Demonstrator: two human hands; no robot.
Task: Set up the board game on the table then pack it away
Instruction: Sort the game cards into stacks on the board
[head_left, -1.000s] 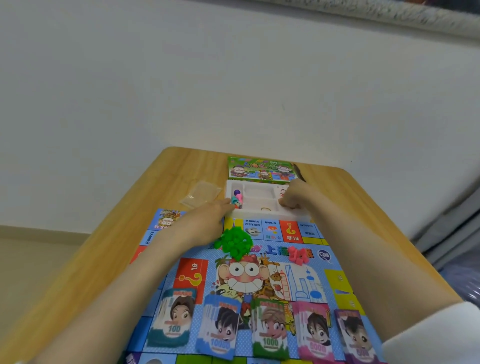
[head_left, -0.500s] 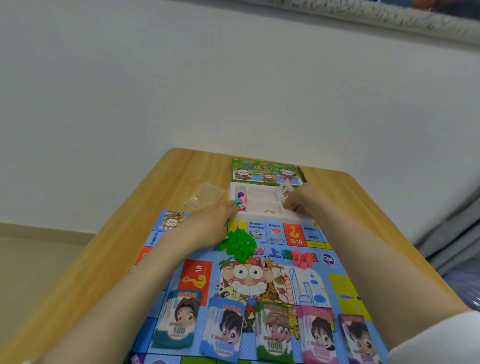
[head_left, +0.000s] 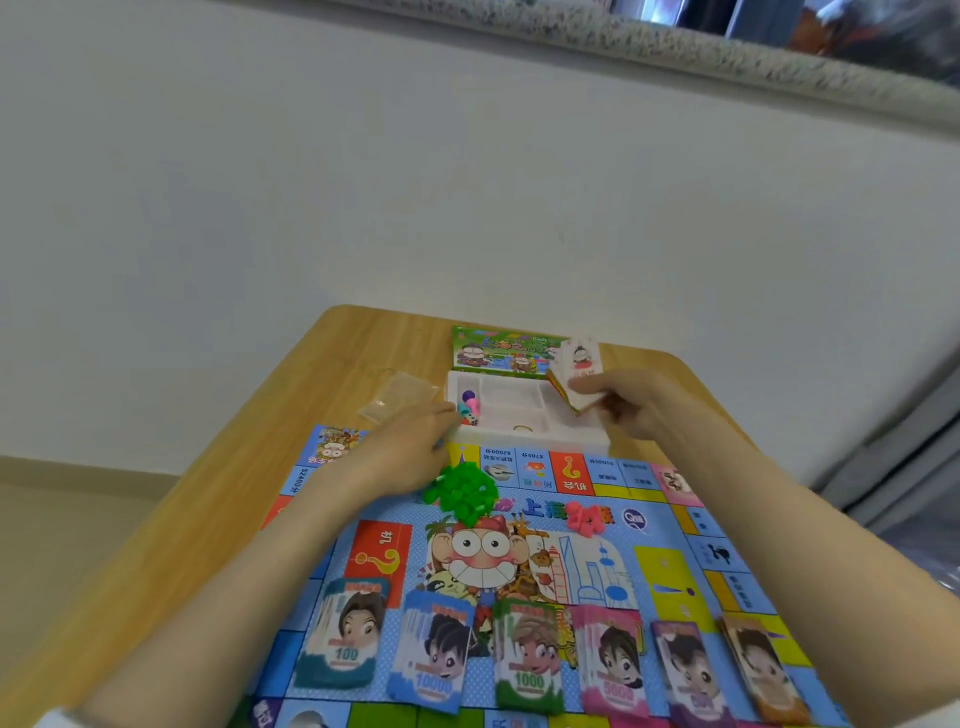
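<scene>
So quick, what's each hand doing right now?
Left hand: open, resting against the white tray.
Right hand: gripping a deck of cards.

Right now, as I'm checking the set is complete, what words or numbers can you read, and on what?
"100": teal notes
"10000": blue notes
"1000": green notes
"5000": pink notes
"上海": board
"机" and "?": red square
"$2400分": left edge square
Too blurred: purple notes, tan notes, lid, cards in the right hand.
</scene>
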